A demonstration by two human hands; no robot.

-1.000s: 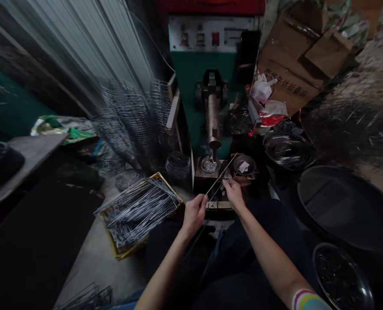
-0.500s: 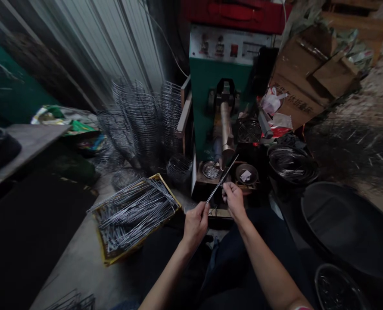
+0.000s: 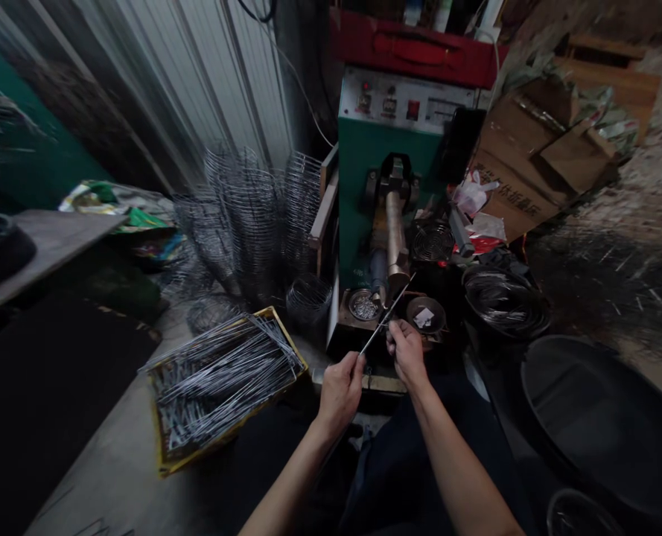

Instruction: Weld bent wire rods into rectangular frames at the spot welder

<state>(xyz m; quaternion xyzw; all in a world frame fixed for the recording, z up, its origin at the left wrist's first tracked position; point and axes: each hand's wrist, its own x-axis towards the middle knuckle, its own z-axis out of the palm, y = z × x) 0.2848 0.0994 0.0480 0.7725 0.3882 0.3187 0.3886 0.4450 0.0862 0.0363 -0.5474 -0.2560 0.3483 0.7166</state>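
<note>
My left hand (image 3: pixel 340 391) is closed around the lower end of a thin metal rod (image 3: pixel 385 318), which slants up and to the right. The rod's middle lies just under the electrode tips of a green spot welder (image 3: pixel 395 268). My right hand (image 3: pixel 407 351) pinches close beside the rod; what sits between its fingertips is too small to make out. Just beyond the hands stands a round dish of tiny metal pieces (image 3: pixel 363 305). A darker dish (image 3: pixel 426 316) with a white scrap in it is to the right.
A yellow-rimmed crate (image 3: pixel 160 417) full of metal rods stands to the left. Stacked wire frames (image 3: pixel 246 216) lean by the corrugated wall. Coiled dark wire (image 3: pixel 506 298), a large black tub (image 3: pixel 599 417) and a cardboard box (image 3: pixel 512 179) are on the right.
The view has tilted slightly, so the welder and dishes appear lower. Both hands keep nearly the same place, the left still gripping the rod and the right still pinching beside it.
</note>
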